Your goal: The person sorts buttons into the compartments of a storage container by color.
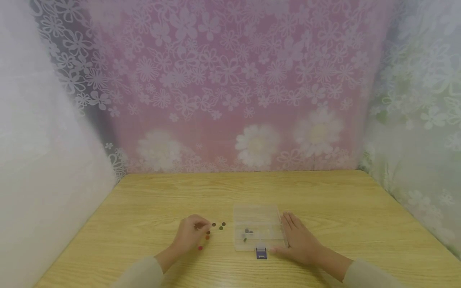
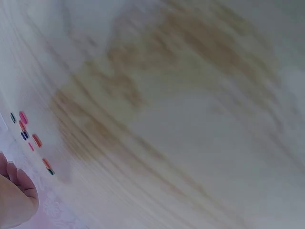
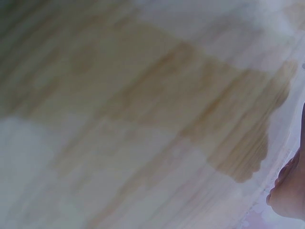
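Observation:
My left hand (image 1: 191, 233) is bent over several small round coloured pieces on the table, too small to identify. Thumb and forefinger come together beside a dark piece (image 1: 214, 225); whether anything is between them is hidden. Near the hand lie an orange piece (image 1: 207, 237) and a red piece (image 1: 200, 248). In the left wrist view, curled fingers (image 2: 24, 183) show close to coloured pieces (image 2: 37, 140). My right hand (image 1: 300, 242) rests with extended fingers along the right side of a clear divided plastic box (image 1: 256, 214), its thumb at the front. Small dark pieces (image 1: 247, 231) and a green one (image 1: 245, 239) lie inside.
A blue latch (image 1: 261, 253) sticks out from the box's front edge. The wood-grain table (image 1: 162, 196) reaches back to a pink flowered curtain (image 1: 216, 120), with pale sheeting at both sides. Two more dark pieces (image 1: 223, 224) lie between the left hand and the box.

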`<state>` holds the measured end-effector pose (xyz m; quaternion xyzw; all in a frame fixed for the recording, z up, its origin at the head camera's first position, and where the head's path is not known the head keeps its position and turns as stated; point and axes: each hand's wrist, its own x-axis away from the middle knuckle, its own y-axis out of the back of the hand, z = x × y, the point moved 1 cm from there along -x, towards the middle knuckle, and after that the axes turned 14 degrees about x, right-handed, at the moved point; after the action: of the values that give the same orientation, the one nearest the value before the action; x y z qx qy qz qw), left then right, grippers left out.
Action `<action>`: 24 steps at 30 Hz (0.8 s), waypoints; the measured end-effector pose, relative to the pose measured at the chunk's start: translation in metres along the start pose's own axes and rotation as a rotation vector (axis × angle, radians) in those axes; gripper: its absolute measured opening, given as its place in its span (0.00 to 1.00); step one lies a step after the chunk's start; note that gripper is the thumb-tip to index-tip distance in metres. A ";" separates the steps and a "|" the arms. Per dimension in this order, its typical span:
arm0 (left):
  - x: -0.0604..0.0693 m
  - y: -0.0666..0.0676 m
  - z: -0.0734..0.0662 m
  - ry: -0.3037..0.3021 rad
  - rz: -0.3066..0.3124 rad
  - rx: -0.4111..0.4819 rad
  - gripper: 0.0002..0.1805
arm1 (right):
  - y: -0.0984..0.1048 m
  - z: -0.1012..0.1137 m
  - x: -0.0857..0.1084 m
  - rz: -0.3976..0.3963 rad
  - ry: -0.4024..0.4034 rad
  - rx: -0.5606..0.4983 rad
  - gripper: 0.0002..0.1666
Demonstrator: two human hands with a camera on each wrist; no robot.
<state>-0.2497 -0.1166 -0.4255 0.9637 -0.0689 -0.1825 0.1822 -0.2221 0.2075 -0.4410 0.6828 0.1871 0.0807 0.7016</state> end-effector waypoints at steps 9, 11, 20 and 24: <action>0.000 0.012 0.005 0.011 -0.047 -0.032 0.03 | 0.004 0.001 0.000 0.014 0.003 -0.009 0.62; -0.001 0.014 0.008 0.019 -0.065 -0.044 0.02 | 0.004 0.001 0.000 0.012 0.002 -0.008 0.62; -0.003 0.021 0.017 0.081 -0.118 -0.044 0.02 | 0.001 0.000 0.001 -0.008 0.003 0.003 0.62; -0.004 0.021 0.022 0.088 -0.106 -0.058 0.02 | 0.000 0.000 0.001 -0.014 0.002 0.001 0.61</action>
<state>-0.2632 -0.1422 -0.4348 0.9675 -0.0046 -0.1511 0.2028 -0.2215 0.2080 -0.4408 0.6816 0.1927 0.0763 0.7017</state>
